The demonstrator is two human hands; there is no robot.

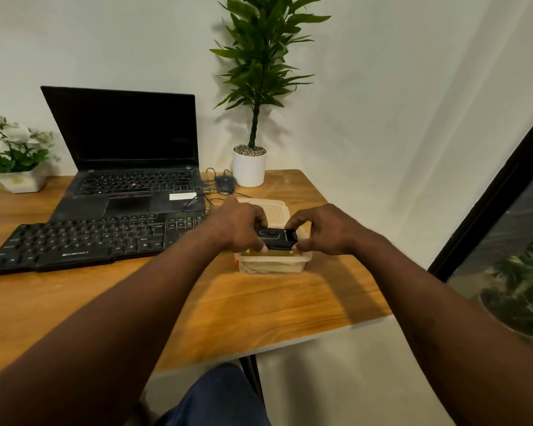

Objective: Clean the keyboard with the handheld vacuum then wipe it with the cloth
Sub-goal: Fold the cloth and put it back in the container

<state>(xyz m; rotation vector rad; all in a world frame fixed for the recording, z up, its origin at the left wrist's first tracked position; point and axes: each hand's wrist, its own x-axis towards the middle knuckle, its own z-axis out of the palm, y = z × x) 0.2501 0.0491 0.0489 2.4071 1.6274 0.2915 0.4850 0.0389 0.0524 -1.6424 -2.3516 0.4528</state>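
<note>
Head view, the only one supplied: I recorded the left hand (239, 226) and the right hand (323, 230) both closed round a small black device, which I judged to be the handheld vacuum (277, 238). Each hand pinched one end of it between thumb and curled fingers. The device was held level, directly above the clear plastic container (271, 265), close over its rim; I could not tell whether it touched the rim. The keyboard (74, 241) lay flat to the left of the container, near it but apart, untouched. The laptop (126, 186) stood open behind and to the left of the container, with the mouse (225, 183) and a white plant pot (249, 167) directly behind it. The container sat on the wooden table (259, 309), toward its right edge. I could not identify a cloth; the container's contents were hidden by the hands. My assessment: the step in hand was lifting out and readying the vacuum, with cleaning not yet begun. To do it well, I would lift the device straight up clear of the rim, pass it to one hand in a firm wrap with the thumb over the raised switch on top, and free the other hand to steady the keyboard. I could not see the nozzle end, so I would confirm it before carrying the device left.
</note>
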